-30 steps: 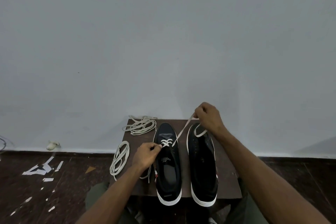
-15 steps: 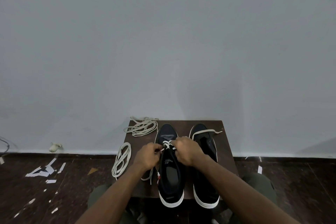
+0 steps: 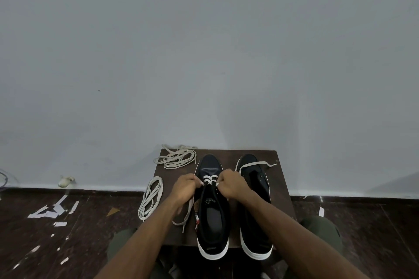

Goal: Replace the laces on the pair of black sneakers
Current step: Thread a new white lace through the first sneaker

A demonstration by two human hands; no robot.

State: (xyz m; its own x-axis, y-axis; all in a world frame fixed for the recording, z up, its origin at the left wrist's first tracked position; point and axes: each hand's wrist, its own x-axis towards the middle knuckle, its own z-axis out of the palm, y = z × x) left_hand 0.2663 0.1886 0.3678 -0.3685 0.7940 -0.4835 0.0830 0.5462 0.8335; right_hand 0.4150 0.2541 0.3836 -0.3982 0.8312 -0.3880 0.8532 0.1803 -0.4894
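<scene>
Right now I see both hands at the lacing of the left sneaker (image 3: 212, 217), which stands on the small dark counter (image 3: 280, 179) with its toe toward the wall. My left hand (image 3: 184, 189) has its fingers curled at the left edge of the eyelets, pinching the white lace (image 3: 209, 179); my right hand (image 3: 231, 184) is curled the same way at the right edge, gripping the lace on that side. Two crossed rows of lace show between them, near the toe end. One loose end (image 3: 184, 217) trails down beside the shoe on its left. The right sneaker (image 3: 255, 217) stands just beside the first, parallel to it, with a lace end (image 3: 258, 164) draped across its toe. A tangled lace (image 3: 176, 157) lies at the far left corner of the counter, and a looped lace (image 3: 150, 197) hangs off its left edge. Paper scraps (image 3: 52, 209) lie on the dark floor (image 3: 362, 222).
</scene>
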